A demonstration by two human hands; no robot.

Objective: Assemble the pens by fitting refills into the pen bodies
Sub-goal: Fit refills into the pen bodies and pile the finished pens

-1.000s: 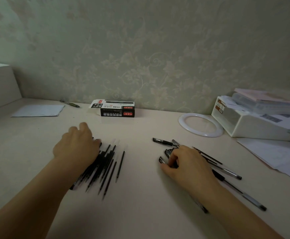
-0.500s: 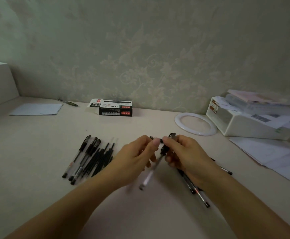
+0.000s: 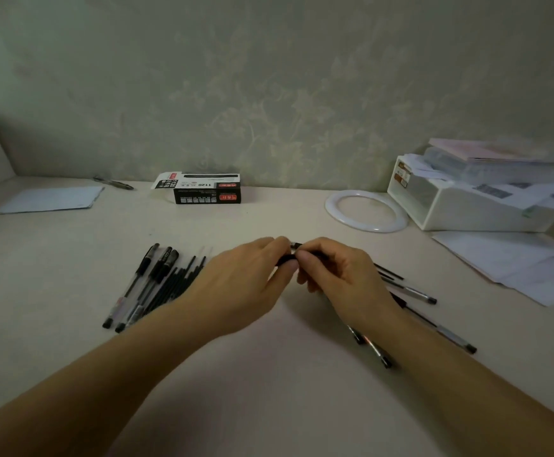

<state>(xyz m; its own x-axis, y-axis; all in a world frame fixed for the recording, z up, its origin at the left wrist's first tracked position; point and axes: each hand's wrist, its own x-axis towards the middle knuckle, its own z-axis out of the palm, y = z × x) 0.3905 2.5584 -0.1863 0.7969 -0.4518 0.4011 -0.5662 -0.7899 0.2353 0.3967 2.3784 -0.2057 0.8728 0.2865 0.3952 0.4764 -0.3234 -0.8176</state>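
Head view: my left hand (image 3: 249, 285) and right hand (image 3: 338, 275) both pinch black pen (image 3: 287, 258) mid-frame. I'd keep parts coaxial, twist gently, avoid cross-threading.

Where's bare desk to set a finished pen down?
Bare desk lies between the black box and the hands, and left of the refill pile, below the paper sheet. Crowded: the loose pens at right, and papers beyond.

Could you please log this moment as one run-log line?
left hand: pinches pen | right hand: pinches pen | refills: on table
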